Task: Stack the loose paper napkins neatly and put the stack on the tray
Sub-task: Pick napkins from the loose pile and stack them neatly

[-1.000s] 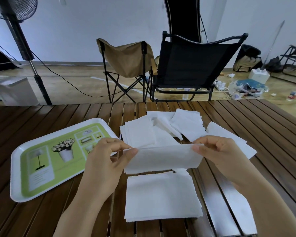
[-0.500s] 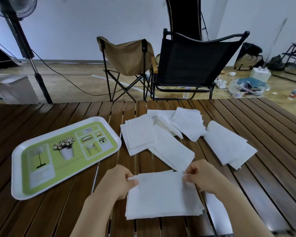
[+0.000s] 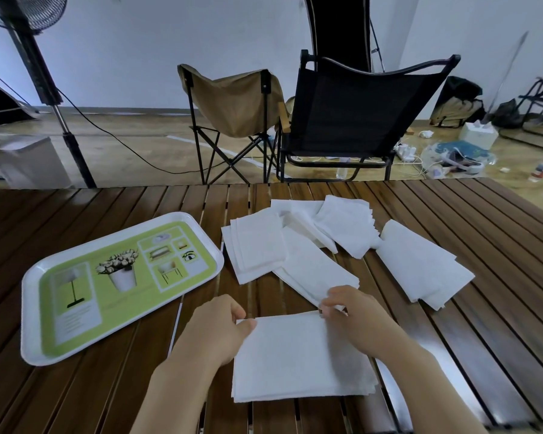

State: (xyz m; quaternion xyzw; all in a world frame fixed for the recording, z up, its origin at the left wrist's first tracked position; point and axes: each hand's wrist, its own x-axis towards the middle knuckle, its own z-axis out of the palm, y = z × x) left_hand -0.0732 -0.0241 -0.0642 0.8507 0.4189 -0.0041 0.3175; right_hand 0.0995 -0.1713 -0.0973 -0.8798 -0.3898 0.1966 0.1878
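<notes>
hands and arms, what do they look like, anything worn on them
Both the left hand and the right hand are bare, with no gloves, rings or watch showing. The forearms are bare too, with no sleeves in view down to the bottom of the picture.

No words or numbers can be read; the tray (image 3: 32, 311) bears only printed pictures.

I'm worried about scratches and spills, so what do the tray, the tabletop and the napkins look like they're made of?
The tray looks like glossy plastic or melamine: smooth white rim, printed green face. The table seems to be dark varnished wooden slats, with grain and glare showing. The napkins look like soft matte tissue paper with thin layered edges.
</notes>
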